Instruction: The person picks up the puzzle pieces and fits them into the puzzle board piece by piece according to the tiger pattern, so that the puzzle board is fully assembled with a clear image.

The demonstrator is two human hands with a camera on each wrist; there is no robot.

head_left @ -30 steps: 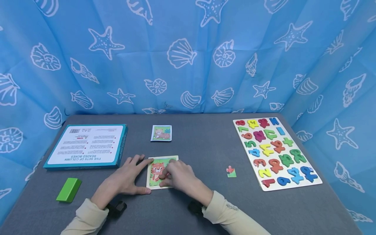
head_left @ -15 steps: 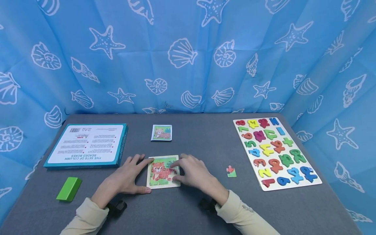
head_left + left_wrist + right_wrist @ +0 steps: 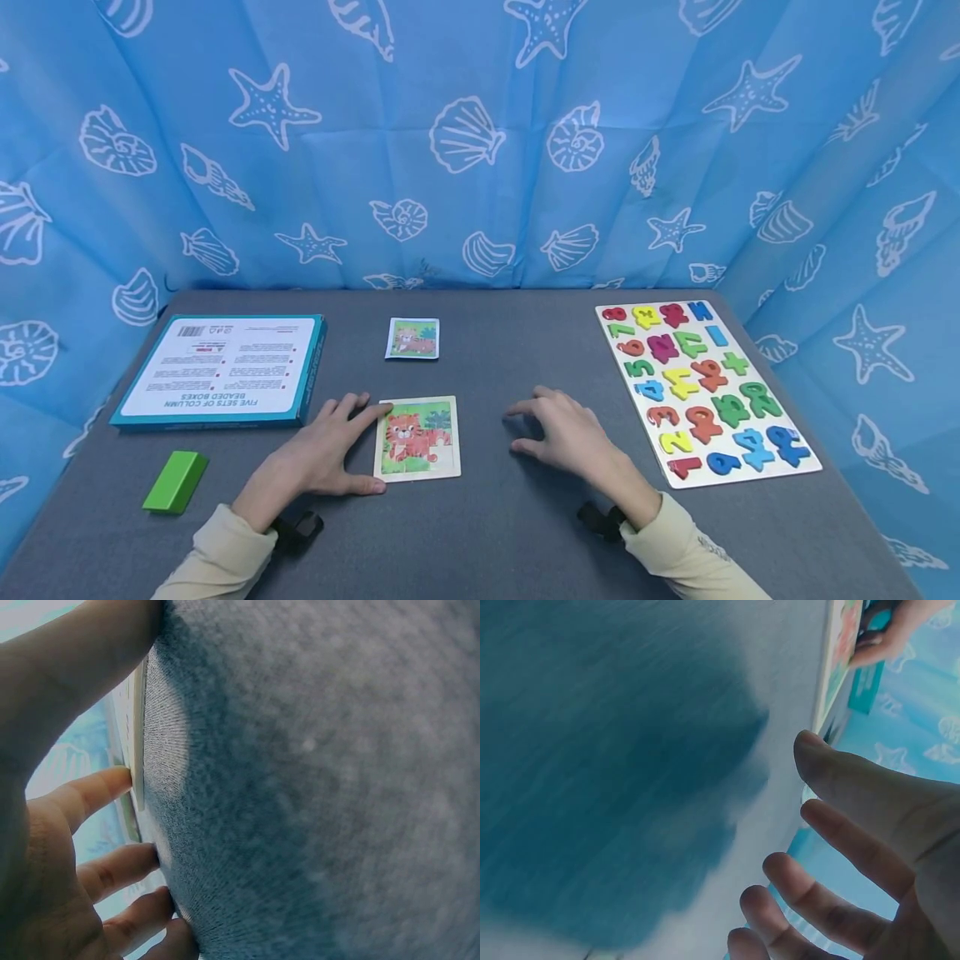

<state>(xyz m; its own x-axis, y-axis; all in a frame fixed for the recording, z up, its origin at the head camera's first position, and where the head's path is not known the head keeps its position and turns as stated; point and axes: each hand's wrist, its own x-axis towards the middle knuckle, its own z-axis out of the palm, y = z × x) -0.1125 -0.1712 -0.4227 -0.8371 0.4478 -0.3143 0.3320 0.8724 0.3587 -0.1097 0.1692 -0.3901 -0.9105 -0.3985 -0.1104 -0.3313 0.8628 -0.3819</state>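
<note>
A small tiger jigsaw puzzle (image 3: 408,437) lies in a pale wooden tray (image 3: 420,477), with a pale bare patch at its lower right. My left hand (image 3: 322,450) rests at the tray's left side. Its index fingertip touches the upper left corner and its thumb the lower left. Right of the tray, my right hand (image 3: 573,433) hovers over the table, fingers spread and slightly bent. Nothing shows between those fingers in the right wrist view. The loose jigsaw piece seen earlier is hidden by that hand in the head view.
A small picture card (image 3: 412,339) of the tiger lies behind the tray. At the left are a flat teal-and-white box (image 3: 221,367) and a green block (image 3: 176,483). A number board (image 3: 697,392) with colourful pieces lies at the right. A blue shell-patterned curtain (image 3: 480,150) hangs behind.
My right hand has let go of the puzzle and moved right, to where the loose jigsaw piece lay. My left hand has stayed at the tray.
</note>
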